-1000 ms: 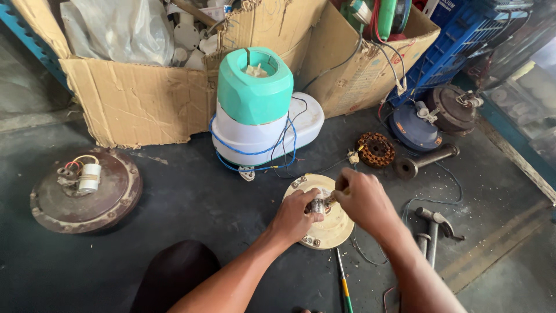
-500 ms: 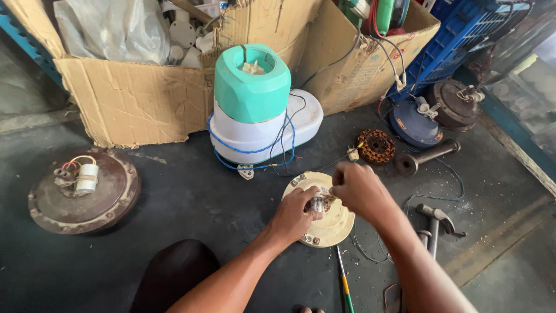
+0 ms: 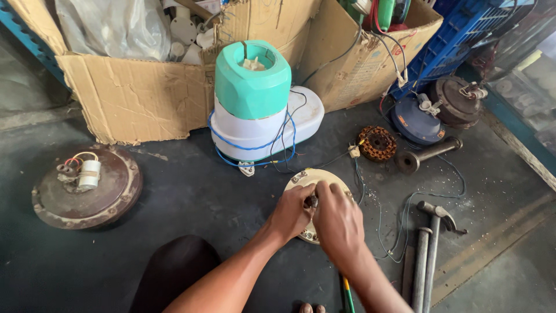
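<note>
The round cream metal plate [image 3: 301, 181] lies flat on the dark floor [image 3: 191, 191], right in front of the person. A small dark shaft [image 3: 311, 201] sticks up from its middle. The left hand [image 3: 292, 213] is curled shut around that shaft from the left side. The right hand [image 3: 339, 223] rests on top of the plate, touching the left hand, with its fingers bent down at the shaft; I cannot tell if it really grips it.

Just behind the plate stands a white and green machine [image 3: 255, 104] with blue wire wrapped around it. A coil of copper wire [image 3: 376, 143] lies near the plate on the right. Two hammers [image 3: 428, 249] lie farther right. A rusty round cover [image 3: 87, 185] sits well away on the left. Open cardboard boxes [image 3: 139, 98] stand at the back.
</note>
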